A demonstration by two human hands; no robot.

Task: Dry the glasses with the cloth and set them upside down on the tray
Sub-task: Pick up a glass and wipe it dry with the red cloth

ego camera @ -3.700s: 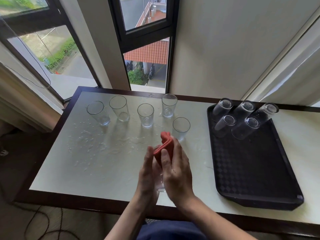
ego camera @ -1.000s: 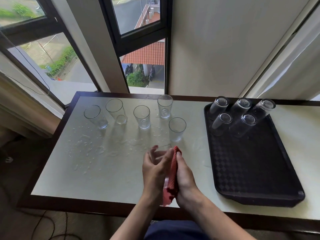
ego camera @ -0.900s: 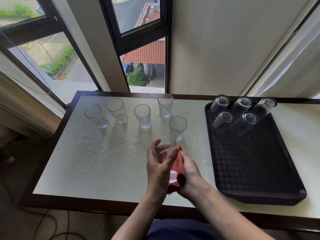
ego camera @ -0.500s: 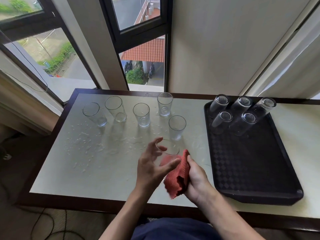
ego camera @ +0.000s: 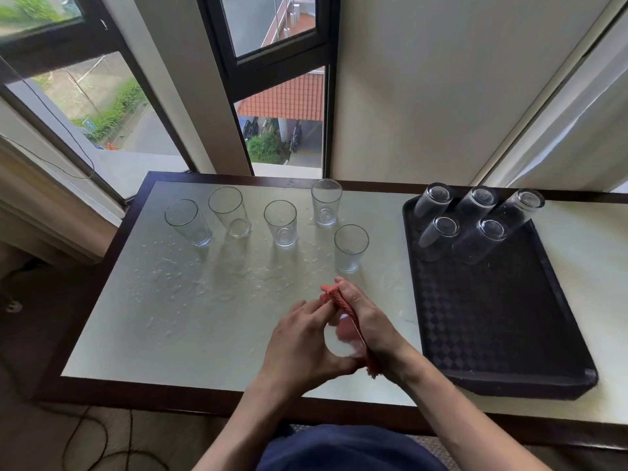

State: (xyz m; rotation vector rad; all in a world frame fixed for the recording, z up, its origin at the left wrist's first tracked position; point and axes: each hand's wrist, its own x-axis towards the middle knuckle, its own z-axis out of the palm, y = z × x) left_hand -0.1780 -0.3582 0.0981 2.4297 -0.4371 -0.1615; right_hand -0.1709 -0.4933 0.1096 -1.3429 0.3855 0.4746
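Tray (ego camera: 492,317) lay on the table (ego camera: 204,334). Five inverted glasses (ego camera: 475,207) stood in the tray's far end. Five upright glasses (ego camera: 281,224) stood left of the tray. Left hand (ego camera: 302,345), held glass (ego camera: 339,341), cloth (ego camera: 331,295) and right hand (ego camera: 370,324) were left of the tray's near half.

No legible txt, brand or nr is showing anywhere: a small blue sign (ego camera: 87,122) outside the window (ego camera: 102,93) is appearing too tiny to read, & a faint mark (ego camera: 291,182) on the table (ego camera: 204,334) edge is blurring out.
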